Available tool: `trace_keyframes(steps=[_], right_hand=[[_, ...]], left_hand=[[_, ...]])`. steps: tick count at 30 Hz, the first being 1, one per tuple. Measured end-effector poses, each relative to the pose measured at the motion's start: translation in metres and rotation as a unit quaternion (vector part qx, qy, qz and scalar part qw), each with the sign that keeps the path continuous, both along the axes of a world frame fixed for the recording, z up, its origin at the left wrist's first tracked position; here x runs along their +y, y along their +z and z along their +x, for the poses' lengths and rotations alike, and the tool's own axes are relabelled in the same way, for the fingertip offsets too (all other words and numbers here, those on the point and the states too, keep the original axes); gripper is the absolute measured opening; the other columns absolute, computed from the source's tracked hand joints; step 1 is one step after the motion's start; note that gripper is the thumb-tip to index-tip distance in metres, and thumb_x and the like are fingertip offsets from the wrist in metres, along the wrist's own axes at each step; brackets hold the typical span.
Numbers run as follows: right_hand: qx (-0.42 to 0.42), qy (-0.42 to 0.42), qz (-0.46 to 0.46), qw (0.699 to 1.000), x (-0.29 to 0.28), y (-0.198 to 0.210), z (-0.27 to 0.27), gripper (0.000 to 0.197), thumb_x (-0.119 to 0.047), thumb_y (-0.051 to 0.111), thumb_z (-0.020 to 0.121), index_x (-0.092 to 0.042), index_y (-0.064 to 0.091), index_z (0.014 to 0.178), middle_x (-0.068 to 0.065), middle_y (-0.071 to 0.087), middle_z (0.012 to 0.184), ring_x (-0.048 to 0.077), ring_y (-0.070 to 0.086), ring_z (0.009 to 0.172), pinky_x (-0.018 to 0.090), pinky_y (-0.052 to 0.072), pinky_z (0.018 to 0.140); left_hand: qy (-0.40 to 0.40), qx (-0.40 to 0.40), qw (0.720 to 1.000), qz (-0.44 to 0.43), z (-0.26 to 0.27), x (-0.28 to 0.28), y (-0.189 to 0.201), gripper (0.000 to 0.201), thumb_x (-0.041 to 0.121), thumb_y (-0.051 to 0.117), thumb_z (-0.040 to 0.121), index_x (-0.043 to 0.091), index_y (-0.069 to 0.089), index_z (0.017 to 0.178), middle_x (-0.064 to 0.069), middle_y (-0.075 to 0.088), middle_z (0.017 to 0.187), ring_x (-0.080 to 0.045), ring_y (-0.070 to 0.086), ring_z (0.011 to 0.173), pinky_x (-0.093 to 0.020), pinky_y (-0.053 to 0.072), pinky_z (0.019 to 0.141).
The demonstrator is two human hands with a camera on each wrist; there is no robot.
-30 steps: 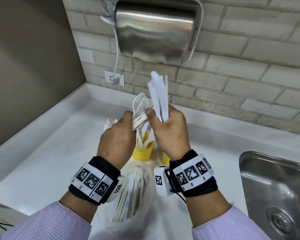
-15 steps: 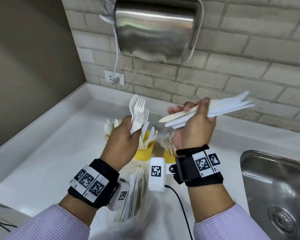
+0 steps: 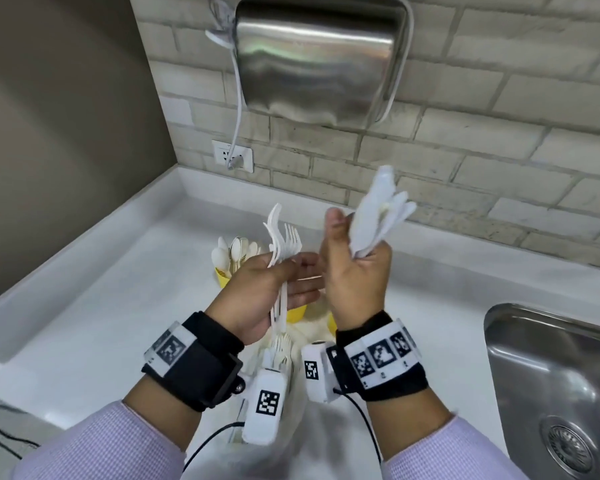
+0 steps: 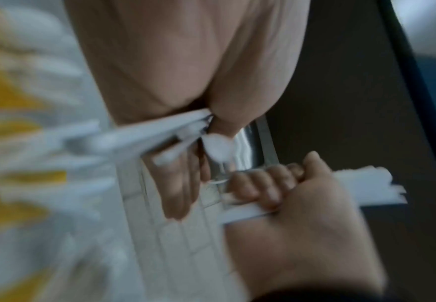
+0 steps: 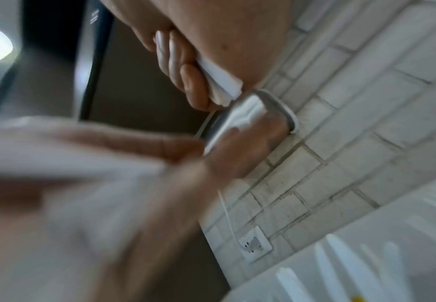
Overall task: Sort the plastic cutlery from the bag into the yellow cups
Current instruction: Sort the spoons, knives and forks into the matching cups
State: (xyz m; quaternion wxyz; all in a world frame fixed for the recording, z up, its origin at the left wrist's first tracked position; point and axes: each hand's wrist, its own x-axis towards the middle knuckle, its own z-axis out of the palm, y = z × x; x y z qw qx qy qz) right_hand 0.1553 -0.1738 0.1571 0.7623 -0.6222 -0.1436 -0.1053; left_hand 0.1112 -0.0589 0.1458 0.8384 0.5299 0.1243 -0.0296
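The plastic cutlery is split: forks [image 3: 284,244] are pinched in the left hand [image 3: 260,296], knives [image 3: 378,216] (now swung upright from level) clenched in the right hand [image 3: 354,275], above the yellow cups [image 3: 224,277]; depositing seems next.

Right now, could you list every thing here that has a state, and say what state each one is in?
left hand: holds a bundle of forks.
forks: upright, tines up.
right hand: grips a bundle of white cutlery.
white cutlery: raised, tilted right, blurred.
yellow cup: upright, spoons standing in it.
bag: open, cutlery inside.
plug: in the socket.
sink: no water seen.
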Motion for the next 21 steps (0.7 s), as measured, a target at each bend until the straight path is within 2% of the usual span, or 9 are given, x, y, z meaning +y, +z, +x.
trace_keyframes(steps=[3, 4, 6, 7, 10, 14, 17, 19, 21], right_hand=[[0.026, 0.006, 0.035, 0.999, -0.014, 0.002, 0.015, 0.032, -0.052, 0.075, 0.082, -0.025, 0.064, 0.067, -0.008, 0.045, 0.051, 0.015, 0.040, 0.046, 0.027, 0.035, 0.057], [0.035, 0.038, 0.016, 0.999, -0.018, 0.002, 0.016, 0.030, -0.052, 0.078, 0.080, -0.023, 0.070, 0.077, -0.011, 0.049, 0.052, 0.010, 0.042, 0.044, 0.023, 0.037, 0.055], [0.041, 0.112, -0.056, 0.991, -0.019, -0.001, 0.013, 0.040, -0.047, 0.086, 0.077, -0.013, 0.074, 0.095, -0.012, 0.055, 0.055, 0.003, 0.047, 0.044, 0.018, 0.039, 0.048], [0.031, 0.136, -0.099, 0.985, -0.018, -0.003, 0.009, 0.040, -0.042, 0.089, 0.076, -0.010, 0.074, 0.095, -0.011, 0.057, 0.056, 0.003, 0.049, 0.046, 0.019, 0.041, 0.048], [0.017, 0.130, -0.137, 0.982, -0.011, -0.006, 0.004, 0.035, -0.034, 0.092, 0.073, -0.008, 0.068, 0.073, -0.001, 0.064, 0.061, 0.019, 0.059, 0.055, 0.034, 0.049, 0.053], [0.085, 0.085, -0.024, 0.992, -0.014, -0.002, 0.014, 0.034, -0.020, 0.088, 0.081, -0.018, 0.062, 0.060, -0.009, 0.053, 0.052, 0.008, 0.046, 0.045, 0.021, 0.038, 0.047], [0.092, 0.057, -0.019, 0.994, -0.013, 0.001, 0.019, 0.038, -0.017, 0.084, 0.085, -0.021, 0.060, 0.056, -0.009, 0.054, 0.052, 0.010, 0.049, 0.045, 0.023, 0.040, 0.049], [0.065, 0.019, -0.051, 0.996, -0.011, -0.001, 0.019, 0.035, -0.020, 0.082, 0.086, -0.019, 0.061, 0.059, -0.006, 0.058, 0.056, 0.014, 0.055, 0.053, 0.029, 0.045, 0.055], [0.031, -0.034, -0.082, 0.996, -0.009, 0.002, 0.014, 0.034, -0.022, 0.080, 0.087, -0.019, 0.059, 0.061, -0.006, 0.057, 0.056, 0.011, 0.055, 0.056, 0.027, 0.047, 0.058]], left_hand=[[0.083, -0.034, 0.974, 0.208, -0.002, 0.004, 0.000, 0.022, 0.008, 0.048, 0.103, 0.007, 0.068, 0.112, -0.009, 0.072, 0.085, -0.023, 0.064, 0.063, -0.033, 0.054, 0.059], [0.105, -0.058, 0.949, 0.291, -0.002, 0.005, 0.000, 0.021, 0.010, 0.050, 0.100, 0.013, 0.070, 0.107, -0.003, 0.070, 0.080, -0.021, 0.062, 0.062, -0.032, 0.052, 0.060], [0.127, -0.104, 0.890, 0.427, -0.002, 0.005, 0.003, 0.017, 0.014, 0.054, 0.096, 0.020, 0.069, 0.101, 0.004, 0.073, 0.084, -0.017, 0.067, 0.076, -0.033, 0.055, 0.071], [0.126, -0.118, 0.868, 0.466, -0.004, 0.002, 0.005, 0.015, 0.015, 0.054, 0.094, 0.019, 0.067, 0.100, 0.004, 0.073, 0.085, -0.016, 0.068, 0.080, -0.035, 0.056, 0.073], [0.121, -0.145, 0.839, 0.510, -0.004, -0.008, 0.005, 0.010, 0.016, 0.050, 0.086, 0.016, 0.056, 0.094, 0.003, 0.067, 0.074, -0.017, 0.063, 0.070, -0.041, 0.053, 0.063], [0.089, -0.176, 0.785, 0.586, -0.006, -0.010, 0.003, 0.008, 0.018, 0.057, 0.092, 0.015, 0.054, 0.099, 0.001, 0.060, 0.067, -0.020, 0.054, 0.060, -0.043, 0.050, 0.062], [0.067, -0.189, 0.782, 0.591, -0.006, -0.010, 0.003, 0.008, 0.023, 0.057, 0.095, 0.019, 0.050, 0.096, 0.001, 0.061, 0.070, -0.027, 0.060, 0.068, -0.045, 0.051, 0.065], [0.076, -0.191, 0.783, 0.588, -0.004, -0.009, 0.002, 0.006, 0.024, 0.057, 0.097, 0.020, 0.055, 0.100, 0.002, 0.065, 0.072, -0.023, 0.062, 0.069, -0.044, 0.051, 0.065], [0.084, -0.186, 0.784, 0.586, -0.002, -0.005, 0.000, 0.006, 0.024, 0.059, 0.096, 0.023, 0.059, 0.102, 0.003, 0.066, 0.071, -0.019, 0.061, 0.067, -0.042, 0.051, 0.065]])
